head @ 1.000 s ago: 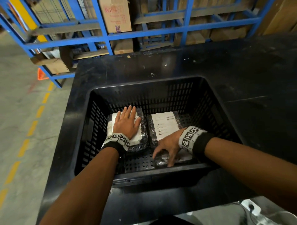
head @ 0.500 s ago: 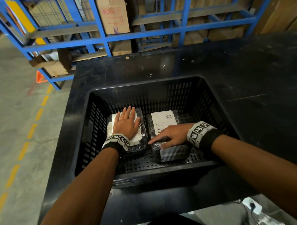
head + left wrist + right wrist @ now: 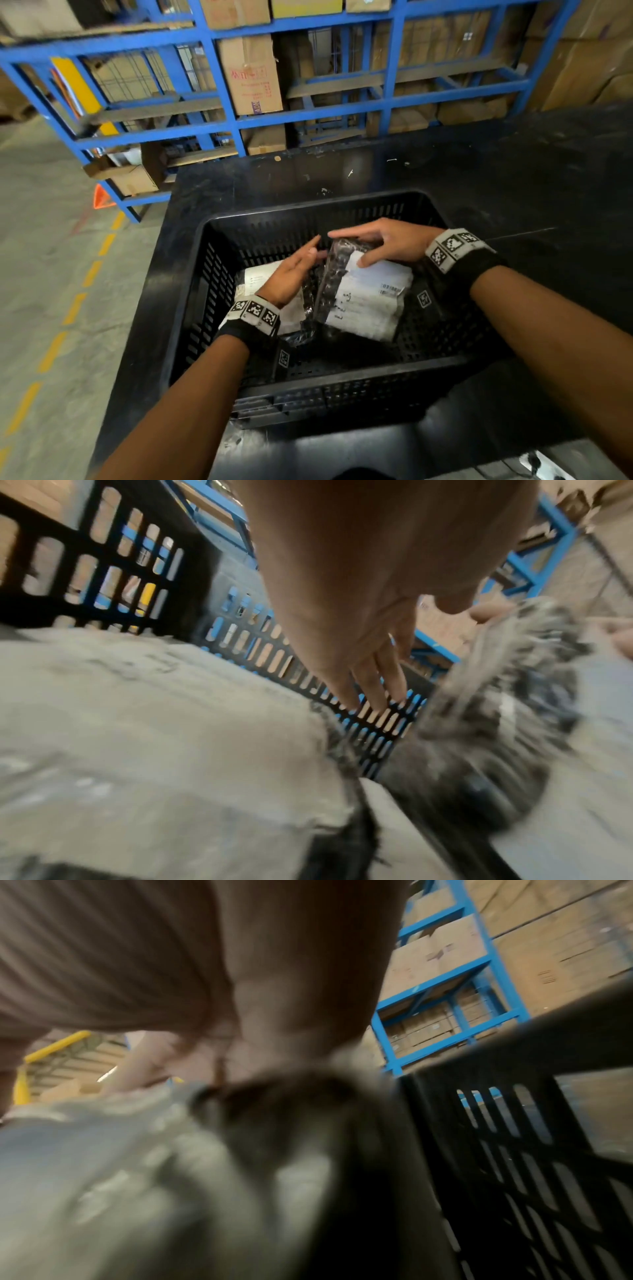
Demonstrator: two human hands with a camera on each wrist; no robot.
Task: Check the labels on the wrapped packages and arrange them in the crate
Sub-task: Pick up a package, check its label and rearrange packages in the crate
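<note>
Over the black crate (image 3: 219, 260) both my forearms reach in from the near side, each wrist wrapped in a band printed with black-and-white square markers. My right hand (image 3: 387, 241) comes in from the right with its back up, the fingers curled over the far end of the lifted package (image 3: 363, 301) and the thumb pressed onto its white label, so the pack is gripped between them. It hangs tilted above the crate floor, far end highest, label facing up toward me. My left hand (image 3: 291, 274) is flat and slightly raised, fingers straight and close together, pointing at the far wall of the crate; its fingertips lie right beside the dark wrapped edge of the lifted pack, but I cannot tell whether they touch it. The left wrist view shows those fingers (image 3: 373, 680) extended and holding nothing, though it is smeared with blur, as is the right wrist view. I count two wrapped packages: the one I hold and the second package (image 3: 253, 277), which lies flat on the crate floor at the left under my left hand, its white label up. One crate, standing on a black tabletop (image 3: 513, 178). Behind it stands a blue metal rack (image 3: 308, 109) loaded with cardboard boxes.
</note>
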